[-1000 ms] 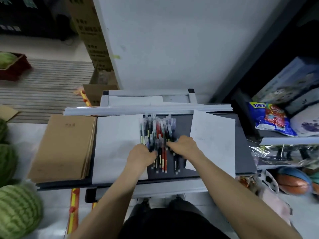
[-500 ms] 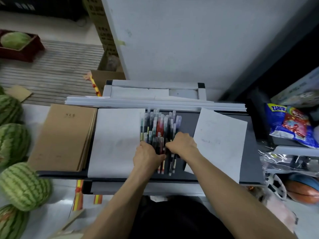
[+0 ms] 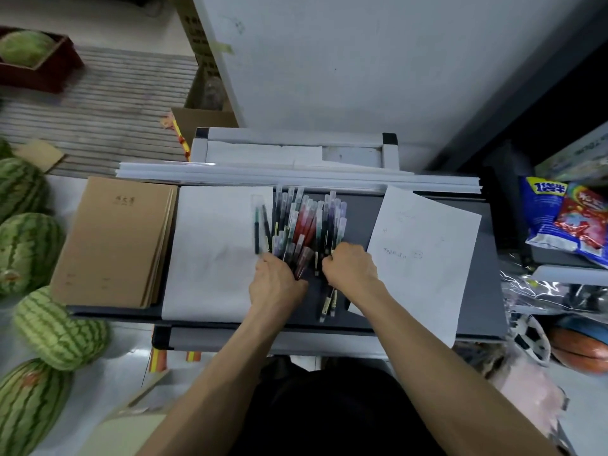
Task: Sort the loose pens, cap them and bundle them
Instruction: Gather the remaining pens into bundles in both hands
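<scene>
Pens (image 3: pixel 306 225) fan wider than before, two now on the paper sheet (image 3: pixel 210 258), long axes pointing away. Left hand (image 3: pixel 276 286) and right hand (image 3: pixel 350 268) clutch near ends.

My left hand (image 3: pixel 276 286) and right hand (image 3: pixel 351 269), both bare, seen from the camera worn on my head. My left forearm (image 3: pixel 223 373) and right forearm (image 3: pixel 444 357) are bare too, from the wrists to the bottom edge of the frame, and look broader there under the wide-angle lens. The knuckles of both hands show as low ridges. Between the forearms is my black garment (image 3: pixel 329 416), plain and dark, its cloth too dim to show a seam or a print. Whether it is a shirt or trousers cannot be told.
</scene>
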A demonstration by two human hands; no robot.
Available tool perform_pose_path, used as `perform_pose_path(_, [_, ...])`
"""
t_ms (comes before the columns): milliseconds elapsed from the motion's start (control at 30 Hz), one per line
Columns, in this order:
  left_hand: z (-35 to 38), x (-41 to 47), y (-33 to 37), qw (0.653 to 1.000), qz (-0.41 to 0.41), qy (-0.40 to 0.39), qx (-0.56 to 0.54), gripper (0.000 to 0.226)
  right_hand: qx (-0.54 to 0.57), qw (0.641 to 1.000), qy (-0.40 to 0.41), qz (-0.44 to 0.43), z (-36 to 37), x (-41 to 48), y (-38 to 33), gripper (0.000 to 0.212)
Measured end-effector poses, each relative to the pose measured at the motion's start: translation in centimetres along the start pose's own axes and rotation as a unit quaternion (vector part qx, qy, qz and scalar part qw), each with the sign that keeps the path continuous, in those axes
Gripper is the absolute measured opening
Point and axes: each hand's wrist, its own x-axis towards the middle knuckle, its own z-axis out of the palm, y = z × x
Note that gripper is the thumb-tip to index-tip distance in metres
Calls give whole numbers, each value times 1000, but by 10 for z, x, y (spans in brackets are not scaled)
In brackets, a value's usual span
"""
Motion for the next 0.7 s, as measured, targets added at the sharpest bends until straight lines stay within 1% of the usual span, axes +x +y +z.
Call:
perform_pose_path(200, [3,-2,0,999,17,3,45,68,46,999,2,-12,3,0,18,22])
perform_pose_path(367, [5,-2,0,996,24,4,88,61,69,997,25,-24,10,-1,22,25])
perform_pose_path(533, [6,-1,-3,994,30,9,109,40,107,993,45,-12,15,-5,26,30])
perform_pose_path(700, [6,1,-6,991,27,12,132,30,161,985,66,6,13,-5,29,25])
